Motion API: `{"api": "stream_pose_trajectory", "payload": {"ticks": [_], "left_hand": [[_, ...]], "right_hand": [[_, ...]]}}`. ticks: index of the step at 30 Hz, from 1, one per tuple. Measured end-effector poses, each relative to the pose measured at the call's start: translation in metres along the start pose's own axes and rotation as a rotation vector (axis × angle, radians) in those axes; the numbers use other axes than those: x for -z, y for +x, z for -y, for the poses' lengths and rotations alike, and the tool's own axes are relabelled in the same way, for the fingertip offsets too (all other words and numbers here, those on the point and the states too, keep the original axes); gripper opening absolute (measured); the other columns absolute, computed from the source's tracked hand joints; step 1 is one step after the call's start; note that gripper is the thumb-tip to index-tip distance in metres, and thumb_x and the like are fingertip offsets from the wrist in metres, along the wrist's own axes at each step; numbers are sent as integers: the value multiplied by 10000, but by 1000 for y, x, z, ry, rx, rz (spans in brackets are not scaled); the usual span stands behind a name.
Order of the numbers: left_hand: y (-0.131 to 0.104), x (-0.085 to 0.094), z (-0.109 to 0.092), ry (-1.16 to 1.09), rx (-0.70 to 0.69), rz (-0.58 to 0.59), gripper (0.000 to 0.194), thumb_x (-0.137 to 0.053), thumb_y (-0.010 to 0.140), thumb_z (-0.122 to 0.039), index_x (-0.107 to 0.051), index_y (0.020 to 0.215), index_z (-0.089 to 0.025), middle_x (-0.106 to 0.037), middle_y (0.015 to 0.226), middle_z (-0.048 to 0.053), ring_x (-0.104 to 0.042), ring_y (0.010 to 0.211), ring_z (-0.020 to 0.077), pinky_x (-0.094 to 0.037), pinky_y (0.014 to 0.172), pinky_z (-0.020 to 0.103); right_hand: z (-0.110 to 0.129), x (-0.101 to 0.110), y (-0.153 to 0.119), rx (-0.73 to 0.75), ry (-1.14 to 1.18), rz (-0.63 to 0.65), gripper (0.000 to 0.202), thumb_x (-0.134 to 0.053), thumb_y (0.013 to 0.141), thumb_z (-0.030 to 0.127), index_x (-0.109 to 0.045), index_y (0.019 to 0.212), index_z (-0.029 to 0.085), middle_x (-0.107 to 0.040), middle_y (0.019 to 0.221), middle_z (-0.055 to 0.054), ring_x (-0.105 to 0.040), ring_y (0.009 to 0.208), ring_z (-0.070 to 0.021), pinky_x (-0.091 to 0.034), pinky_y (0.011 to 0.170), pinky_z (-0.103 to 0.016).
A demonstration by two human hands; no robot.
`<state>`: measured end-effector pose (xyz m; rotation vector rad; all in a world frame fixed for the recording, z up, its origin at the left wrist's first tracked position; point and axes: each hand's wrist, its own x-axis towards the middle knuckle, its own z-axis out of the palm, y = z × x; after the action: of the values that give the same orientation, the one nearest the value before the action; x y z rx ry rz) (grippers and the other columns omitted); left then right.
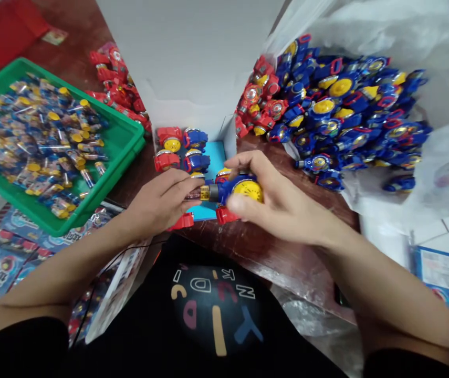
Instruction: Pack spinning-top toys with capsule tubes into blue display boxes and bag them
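Between right-hand grip (258, 197) fingers: blue toy (247, 190); left-hand grip (165, 202) holding clear tube (195, 194).

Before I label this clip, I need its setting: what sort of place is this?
Probably a small toy packing workshop: a green tray heaped with yellow-capped tubes, piles of red toys and blue toys, and a box with toys in rows.
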<state>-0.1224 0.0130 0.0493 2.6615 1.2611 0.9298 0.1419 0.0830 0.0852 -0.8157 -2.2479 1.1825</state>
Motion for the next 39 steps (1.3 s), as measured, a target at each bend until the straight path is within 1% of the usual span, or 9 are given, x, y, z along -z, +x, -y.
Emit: {"api": "stream_pose_trajectory", "payload": {"ticks": [2,4,8,11,15,18,23,31,39], "left_hand": [[-1,6,6,-87,86,61,306,-627,1049,-299,-613,1310,-141,-674,1136,120,-663,1058,211,-597,941,323],[-2,11,9,-147,157,91,302,-636,1045,-317,-618,1295,-148,-676,1136,115,-667,1061,208,-600,935,318],[-6,12,4,-75,119,26,334,-659,1034,-301,-606,1331,-156,-680,1153,117,-668,1058,211,-604,944,325],[-9,10,0,36,73,-55,400,-678,1024,-282,-586,1400,-177,-682,1166,109,-668,1050,211,-608,953,334],[-25,12,0,35,192,-54,633,-738,985,-419,-509,1541,-221,-643,1303,137,-655,1176,259,-598,1005,399],[-52,9,0,54,222,-51,975,-834,824,-647,-433,1604,-221,-519,1511,202,-544,1386,374,-530,1114,527],[-90,-8,-6,113,148,119,477,-809,920,-396,-614,1351,-330,-650,1468,52,-522,1474,332,-400,1185,585],[-79,-5,-12,-34,238,82,410,-764,918,-361,-646,1300,-270,-633,1499,123,-503,1499,353,-346,1206,572],[-55,-3,-15,-29,227,64,373,-736,913,-355,-660,1271,-280,-700,1409,86,-565,1428,336,-348,1196,570]], "right_hand": [[-2,13,-7,123,-126,26,875,-770,866,663,-448,1546,216,-571,1492,-161,-604,1348,-331,-614,1013,-467],[-4,22,-14,210,-238,23,862,-793,899,546,-399,1623,291,-477,1629,-122,-552,1438,-334,-567,1126,-496],[-5,17,-19,29,-157,-81,588,-710,993,443,-553,1537,284,-760,1281,-49,-779,930,-209,-675,846,-365],[1,10,-15,-68,-149,-144,537,-669,1016,469,-595,1501,249,-787,1198,-46,-780,905,-208,-666,808,-337],[12,15,-15,138,-372,-65,602,-655,1032,431,-490,1589,275,-703,1398,-49,-755,919,-185,-626,776,-319],[21,27,-19,210,-706,-60,516,-550,1076,438,-505,1567,288,-753,1229,-61,-725,886,-218,-456,553,-318],[35,22,-12,365,-924,196,315,-533,1037,254,-686,1300,173,-736,841,-73,-676,804,-275,-295,498,-369],[45,-36,6,328,-917,353,257,-546,929,51,-737,1090,110,-710,785,-105,-621,765,-254,-190,511,-362],[47,-34,5,322,-922,369,215,-557,897,37,-737,913,153,-684,728,-104,-581,681,-239,-191,476,-364]]}}
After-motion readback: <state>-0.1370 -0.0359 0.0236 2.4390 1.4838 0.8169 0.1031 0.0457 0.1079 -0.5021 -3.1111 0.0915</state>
